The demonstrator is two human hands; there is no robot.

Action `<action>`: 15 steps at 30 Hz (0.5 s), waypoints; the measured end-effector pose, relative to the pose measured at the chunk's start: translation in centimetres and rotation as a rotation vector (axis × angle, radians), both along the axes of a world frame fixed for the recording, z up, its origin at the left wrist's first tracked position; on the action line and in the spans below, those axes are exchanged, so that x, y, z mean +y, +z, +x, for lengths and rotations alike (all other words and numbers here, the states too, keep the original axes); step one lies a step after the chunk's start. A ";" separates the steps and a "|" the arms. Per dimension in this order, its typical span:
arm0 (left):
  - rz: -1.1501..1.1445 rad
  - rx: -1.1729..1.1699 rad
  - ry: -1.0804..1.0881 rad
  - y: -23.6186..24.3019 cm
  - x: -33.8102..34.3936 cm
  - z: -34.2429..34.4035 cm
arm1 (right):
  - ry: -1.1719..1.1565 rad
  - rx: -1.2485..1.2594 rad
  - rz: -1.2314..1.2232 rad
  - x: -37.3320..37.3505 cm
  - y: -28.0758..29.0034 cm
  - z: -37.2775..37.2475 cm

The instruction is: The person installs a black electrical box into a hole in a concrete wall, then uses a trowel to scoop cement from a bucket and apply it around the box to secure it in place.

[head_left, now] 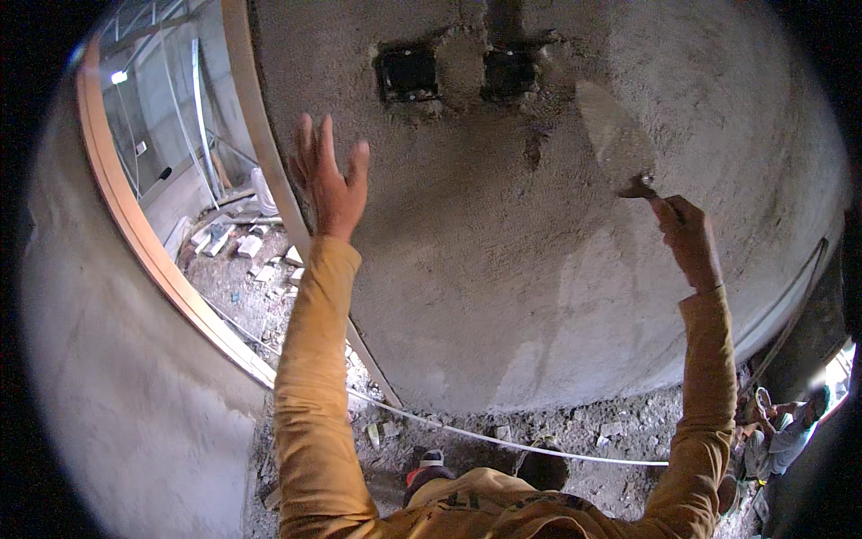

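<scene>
In front of me rises a rough grey plastered wall (467, 242), with damp darker patches. Two dark electrical boxes are sunk in its upper part, the left box (409, 74) and the right box (510, 72). My right hand (691, 238) grips the handle of a plastering trowel (615, 130), its pointed blade against or close to the wall, right of the boxes. My left hand (332, 184) is raised with fingers spread, near the wall's left edge beside the door frame; whether it touches the wall I cannot tell. Nothing is in it.
Left of the wall is a doorway with an orange-brown frame (148, 242). Broken blocks (250, 246) litter the floor beyond. A white pipe or cable (512, 443) crosses the rubble-strewn ground at my feet. Another person (786, 436) sits low at the right.
</scene>
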State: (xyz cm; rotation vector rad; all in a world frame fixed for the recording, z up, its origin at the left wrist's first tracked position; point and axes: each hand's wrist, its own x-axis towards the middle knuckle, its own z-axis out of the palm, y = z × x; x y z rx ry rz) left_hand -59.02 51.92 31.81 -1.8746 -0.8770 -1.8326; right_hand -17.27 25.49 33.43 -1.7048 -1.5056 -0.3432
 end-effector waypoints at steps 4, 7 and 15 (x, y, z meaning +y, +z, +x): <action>-0.057 0.021 0.043 -5.2 -1.4 -0.6 | -0.037 0.083 -0.023 2.0 -0.2 -5.8; -0.138 0.018 -0.020 -8.9 -1.9 -1.9 | -0.046 -0.032 0.013 2.3 1.4 -9.9; -0.623 0.043 -0.099 -28.1 -4.8 -8.4 | -0.325 -0.367 0.130 3.0 6.4 -12.9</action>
